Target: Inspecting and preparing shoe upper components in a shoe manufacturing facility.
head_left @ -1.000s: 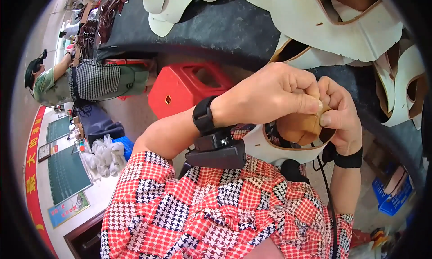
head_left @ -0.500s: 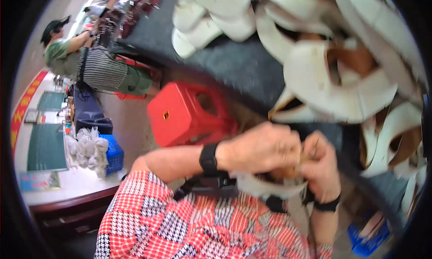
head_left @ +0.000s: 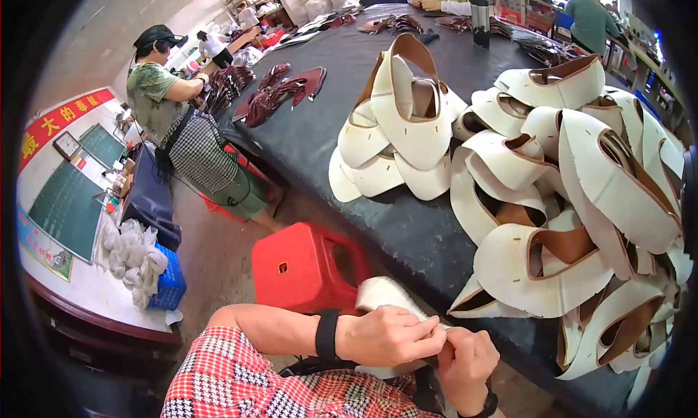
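Note:
My left hand point(head_left: 392, 336), with a black band at the wrist, is closed on a white shoe upper point(head_left: 383, 293). Part of the upper sticks out beyond that hand and a pale strip shows below it. Close against it, my right hand point(head_left: 467, 361) pinches the same piece, its fingertips meeting those of the left. What lies between the fingertips is hidden. Just past the hands, on the black table point(head_left: 400, 236), lies a heap of white shoe uppers point(head_left: 542, 262) with brown lining. A neater stack of white uppers point(head_left: 411, 131) sits farther off.
A red plastic stool point(head_left: 291, 265) stands left of the table. Maroon cut pieces point(head_left: 283, 94) and a dark bottle point(head_left: 480, 19) are on the table. A person in a cap point(head_left: 163, 91) works at its left side; another person's hands point(head_left: 429, 3) show at the far end.
The view has tilted up, showing more of the table and room. Both hands still hold the shoe upper, which now protrudes beyond my left hand instead of hanging mostly below the hands.

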Demonstrator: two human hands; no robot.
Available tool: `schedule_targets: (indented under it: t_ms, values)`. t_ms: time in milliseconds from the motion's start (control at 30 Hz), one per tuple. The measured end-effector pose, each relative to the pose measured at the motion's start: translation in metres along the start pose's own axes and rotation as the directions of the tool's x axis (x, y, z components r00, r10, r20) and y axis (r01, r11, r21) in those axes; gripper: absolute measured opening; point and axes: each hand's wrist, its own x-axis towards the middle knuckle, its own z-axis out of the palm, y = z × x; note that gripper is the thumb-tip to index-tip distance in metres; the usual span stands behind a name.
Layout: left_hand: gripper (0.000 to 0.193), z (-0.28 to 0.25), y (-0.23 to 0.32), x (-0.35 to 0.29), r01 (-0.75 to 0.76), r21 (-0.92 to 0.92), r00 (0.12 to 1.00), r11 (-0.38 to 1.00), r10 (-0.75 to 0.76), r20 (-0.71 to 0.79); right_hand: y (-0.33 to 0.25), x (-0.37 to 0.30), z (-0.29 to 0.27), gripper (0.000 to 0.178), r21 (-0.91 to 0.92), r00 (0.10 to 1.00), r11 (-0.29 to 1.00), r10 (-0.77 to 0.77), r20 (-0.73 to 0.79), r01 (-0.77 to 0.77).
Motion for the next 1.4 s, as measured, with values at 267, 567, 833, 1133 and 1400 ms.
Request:
schedule_targets:
  t_ms: [267, 567, 833, 1133, 1400]
  values:
    - [0.023, -0.029, -0.07, 0.004, -0.131, 0.168, 0.98, 0.977, 0.154, -0.129, -0.008, 0.057, 0.036, 0.027, -0.025, 0.994, 0.994, 0.107, 0.024, -0.106]
    - [0.03, -0.071, -0.253, 0.032, 0.153, 0.429, 0.96, 0.891, -0.03, -0.279, -0.011, 0.127, 0.052, 0.062, 0.189, 0.984, 0.969, 0.169, -0.051, -0.156]
    - [0.07, -0.02, -0.294, 0.023, 0.439, -0.039, 0.873, 0.897, -0.437, -0.218, 0.001, 0.038, 0.007, 0.036, 0.232, 0.621, 0.7, 0.71, -0.333, -0.676]
    - [0.039, -0.01, -0.154, 0.083, 0.298, -0.713, 0.915, 0.635, -0.404, 0.023, 0.039, 0.045, 0.004, 0.038, -0.249, 0.89, 0.856, 0.423, -0.168, -0.454]
    - [0.076, 0.063, -0.061, 0.126, 0.56, -0.724, 0.811, 0.403, -0.086, 0.579, 0.018, 0.02, -0.032, 0.02, -0.034, 0.969, 0.978, 0.21, 0.13, -0.207]
